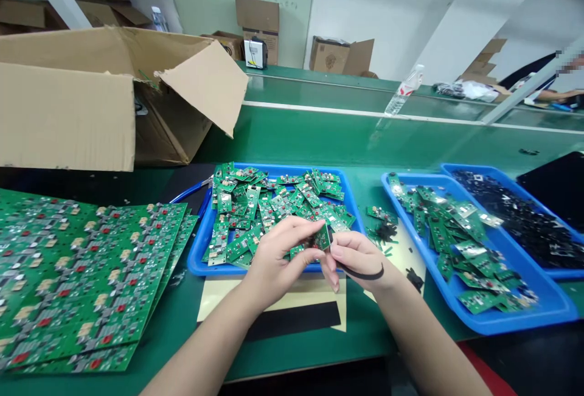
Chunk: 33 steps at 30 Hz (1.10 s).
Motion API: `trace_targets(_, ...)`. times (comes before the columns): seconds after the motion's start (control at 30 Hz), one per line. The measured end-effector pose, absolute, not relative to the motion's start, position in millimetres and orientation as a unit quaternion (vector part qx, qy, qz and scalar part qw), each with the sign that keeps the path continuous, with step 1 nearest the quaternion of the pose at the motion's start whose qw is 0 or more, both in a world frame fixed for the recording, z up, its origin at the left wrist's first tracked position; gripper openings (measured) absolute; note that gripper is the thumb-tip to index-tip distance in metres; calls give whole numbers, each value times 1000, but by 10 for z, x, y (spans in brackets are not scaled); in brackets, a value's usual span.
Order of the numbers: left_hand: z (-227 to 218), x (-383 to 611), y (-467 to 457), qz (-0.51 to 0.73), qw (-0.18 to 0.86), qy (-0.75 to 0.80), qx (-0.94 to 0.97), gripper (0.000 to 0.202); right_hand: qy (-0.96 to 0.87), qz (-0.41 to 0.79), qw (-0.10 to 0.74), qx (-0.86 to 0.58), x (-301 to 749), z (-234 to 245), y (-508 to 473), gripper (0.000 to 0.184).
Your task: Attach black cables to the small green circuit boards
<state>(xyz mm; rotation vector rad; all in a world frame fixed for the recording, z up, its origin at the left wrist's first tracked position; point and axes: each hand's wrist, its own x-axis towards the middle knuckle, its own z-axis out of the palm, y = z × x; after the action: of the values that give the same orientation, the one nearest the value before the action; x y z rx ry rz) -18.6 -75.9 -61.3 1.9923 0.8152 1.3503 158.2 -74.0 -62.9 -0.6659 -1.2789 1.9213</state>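
A small green circuit board (pixel 323 238) is held up over the front edge of the middle blue tray (pixel 195 262). My left hand (pixel 283 256) pinches it between thumb and fingers. The closed fingertips of my right hand (pixel 358 256) are at the board's right edge, where something dark shows; its shape is hidden. A curved black strip (pixel 365 274) lies against my right hand; whether it is worn or held, I cannot tell. Many similar boards (pixel 246 204) fill the tray behind my hands. Below them, a black strip (pixel 296 321) rests on yellowish paper (pixel 216 292).
Large stacked circuit panels (pixel 91 280) lie left, below an open carton (pixel 68 110). Blue-handled pliers (pixel 189 191) are beside the middle tray. At right are a tray of boards (pixel 483 321) and another of black pieces (pixel 515 213). A bottle (pixel 404 92) stands behind.
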Motion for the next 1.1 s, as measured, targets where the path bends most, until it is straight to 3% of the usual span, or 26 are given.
trace_targets(0.17,-573,-196,-784,468,421,319,708,33,-530,702,378,-289,1621,-605,-732,35)
trace_targets(0.4,-525,-219,-758,393,471,371,697,29,-701,407,427,-402,1584,-559,-757,27)
trace_targets(0.57,-546,-181,-762,408,549,371,628,28,-669,311,460,-494,1618,-654,-648,24)
trace_targets(0.73,-450,-227,-772,464,702,282,461,29,-593,313,530,-518,1829,-694,-480,18)
trace_targets(0.93,-447,-173,-776,408,764,326,379,45,-567,469,582,-346,1700,-669,-608,68)
trace_targets(1.1,-560,-79,-803,367,723,356,465,56,-575,507,547,-336,1517,-702,-736,70)
